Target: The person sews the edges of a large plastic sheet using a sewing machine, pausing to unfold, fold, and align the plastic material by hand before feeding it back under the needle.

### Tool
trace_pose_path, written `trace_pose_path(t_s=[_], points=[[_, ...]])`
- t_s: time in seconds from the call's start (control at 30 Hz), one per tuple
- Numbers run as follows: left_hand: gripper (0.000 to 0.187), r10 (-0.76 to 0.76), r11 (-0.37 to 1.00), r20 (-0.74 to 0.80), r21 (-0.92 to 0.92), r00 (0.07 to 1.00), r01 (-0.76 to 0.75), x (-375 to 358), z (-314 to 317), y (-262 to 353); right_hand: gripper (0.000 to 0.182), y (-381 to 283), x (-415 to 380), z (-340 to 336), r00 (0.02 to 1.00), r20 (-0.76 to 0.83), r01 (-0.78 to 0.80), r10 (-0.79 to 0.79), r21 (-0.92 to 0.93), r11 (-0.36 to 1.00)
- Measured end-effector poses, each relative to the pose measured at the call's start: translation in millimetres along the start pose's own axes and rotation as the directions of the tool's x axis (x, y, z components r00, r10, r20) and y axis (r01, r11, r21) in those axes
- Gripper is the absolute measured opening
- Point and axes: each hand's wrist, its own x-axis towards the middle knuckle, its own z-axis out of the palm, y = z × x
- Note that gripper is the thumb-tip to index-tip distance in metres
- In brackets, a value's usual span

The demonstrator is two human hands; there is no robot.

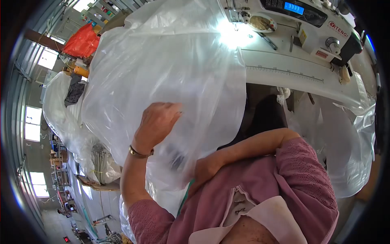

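A large translucent plastic sheet (162, 73) spreads from the sewing machine down to the person's lap. Over its lower middle is my left hand (158, 122), with a bracelet at the wrist. Its fingers are curled together, and what they hold, if anything, is too unclear to name. My right hand (207, 171) is bent in front of the torso at the sheet's lower edge, its fingers hidden or blurred. Bright light falls on the sheet's upper right corner beside the machine's needle area.
The sewing machine (317, 34) stands at the upper right on a white table (300, 75) with a ruler strip. Tweezers (267, 41) lie near the needle. More clear plastic (345, 162) hangs at the right. A red bag (81, 42) and bundled plastic (61, 112) are at the left.
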Motion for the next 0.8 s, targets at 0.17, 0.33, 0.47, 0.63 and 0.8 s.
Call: trace_pose_path(t_s=[0.17, 0.33, 0.47, 0.63, 0.8], points=[[0.037, -0.554, 0.817, 0.161, 0.289, 0.817, 0.498, -145.9, 118.9, -171.4, 0.054, 8.5, -66.7, -34.6, 0.903, -0.199, -0.282, 0.380, 0.393, 0.875], [0.037, -0.590, 0.749, 0.083, 0.428, 0.803, 0.506, -286.9, 202.5, -245.4, 0.060, 28.8, -93.5, -40.6, 0.524, -0.529, -0.005, 0.667, 0.782, 0.624], [0.021, -0.312, 0.944, 0.259, -0.023, 0.914, 0.329, -159.2, 124.6, -126.2, 0.049, 30.9, -88.6, -45.9, 0.222, -0.639, 0.270, 0.737, 0.766, 0.583], [0.021, -0.216, 0.944, -0.187, -0.291, 0.958, 0.156, -40.9, 80.1, 8.3, 0.031, 37.1, -76.9, -44.0, 0.259, -0.602, 0.345, 0.755, 0.788, 0.510], [0.020, -0.367, 0.630, -0.034, -0.744, 0.929, 0.222, -16.3, 114.0, 10.4, 0.015, 7.8, -88.4, -28.0, 0.406, -0.625, 0.392, 0.667, 0.778, 0.491]])
